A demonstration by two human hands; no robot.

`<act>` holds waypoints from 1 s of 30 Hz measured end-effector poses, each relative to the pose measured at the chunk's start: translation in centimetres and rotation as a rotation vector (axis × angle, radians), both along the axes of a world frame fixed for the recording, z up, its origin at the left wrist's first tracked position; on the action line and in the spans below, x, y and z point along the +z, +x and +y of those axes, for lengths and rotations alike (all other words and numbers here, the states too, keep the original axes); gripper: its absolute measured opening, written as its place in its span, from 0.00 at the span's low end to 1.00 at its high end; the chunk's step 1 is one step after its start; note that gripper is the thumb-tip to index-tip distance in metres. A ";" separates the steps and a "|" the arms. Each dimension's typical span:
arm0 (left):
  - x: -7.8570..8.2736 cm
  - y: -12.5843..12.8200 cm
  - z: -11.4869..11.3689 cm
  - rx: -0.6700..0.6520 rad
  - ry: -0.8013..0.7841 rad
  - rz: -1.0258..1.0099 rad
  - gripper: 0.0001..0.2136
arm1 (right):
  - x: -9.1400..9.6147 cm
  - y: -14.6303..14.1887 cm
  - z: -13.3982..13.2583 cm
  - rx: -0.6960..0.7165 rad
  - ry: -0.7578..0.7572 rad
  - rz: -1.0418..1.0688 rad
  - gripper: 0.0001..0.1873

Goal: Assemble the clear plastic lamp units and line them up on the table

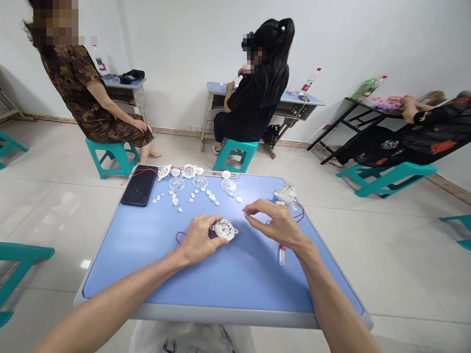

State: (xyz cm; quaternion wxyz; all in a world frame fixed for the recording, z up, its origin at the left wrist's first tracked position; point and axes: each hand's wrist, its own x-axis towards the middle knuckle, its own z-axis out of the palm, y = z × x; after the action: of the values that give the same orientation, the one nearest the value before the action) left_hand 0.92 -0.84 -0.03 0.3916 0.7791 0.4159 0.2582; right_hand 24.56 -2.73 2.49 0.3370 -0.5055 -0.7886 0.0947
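Observation:
My left hand (199, 239) rests on the blue table (154, 274) with its fingers closed round a small round white plastic assembly (224, 229) that has a red wire (179, 236) running from it. My right hand (274, 223) hovers just to the right of that assembly, thumb and forefinger pinched together; whatever they hold is too small to make out. Loose white plastic discs (191, 197) and clear round caps (199, 182) lie scattered across the far half of the table. A second white assembly with red wires (286, 193) sits at the far right.
A black phone (140, 185) lies at the table's far left. A small clear tube with a red end (281, 255) lies near my right wrist. Three people sit on teal stools (112, 156) at other desks beyond. A teal stool (22, 255) stands at left.

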 end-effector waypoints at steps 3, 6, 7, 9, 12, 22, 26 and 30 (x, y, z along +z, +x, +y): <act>0.0 0.0 0.0 -0.003 0.012 0.004 0.22 | -0.3 0.1 0.3 -0.027 0.012 -0.002 0.06; 0.1 0.0 0.0 -0.002 0.013 0.011 0.22 | -0.7 0.5 0.8 -0.086 0.036 -0.007 0.05; 0.1 0.0 0.0 0.002 0.010 0.015 0.23 | -0.8 0.6 1.0 -0.107 0.038 -0.013 0.05; 0.2 0.1 0.0 0.007 0.003 0.021 0.23 | -1.3 1.1 1.4 -0.150 0.033 -0.029 0.06; 0.3 0.1 0.0 0.006 0.002 0.024 0.23 | -2.2 1.6 2.2 -0.206 0.014 -0.071 0.08; 0.3 -0.1 0.1 0.009 -0.010 0.006 0.23 | -3.4 0.8 3.5 -0.348 -0.035 -0.288 0.12; 0.4 -0.1 0.1 0.013 -0.023 0.009 0.23 | -3.4 0.3 3.6 -0.385 -0.043 -0.346 0.14; 0.4 -0.1 0.1 0.009 -0.022 0.001 0.22 | -3.2 0.1 3.5 -0.409 -0.085 -0.408 0.17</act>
State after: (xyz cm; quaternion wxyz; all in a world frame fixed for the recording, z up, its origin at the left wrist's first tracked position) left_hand 0.84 -0.77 0.41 0.3989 0.7730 0.4224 0.2551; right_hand 24.70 0.81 -0.75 0.1620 -0.6764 -0.7170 -0.0461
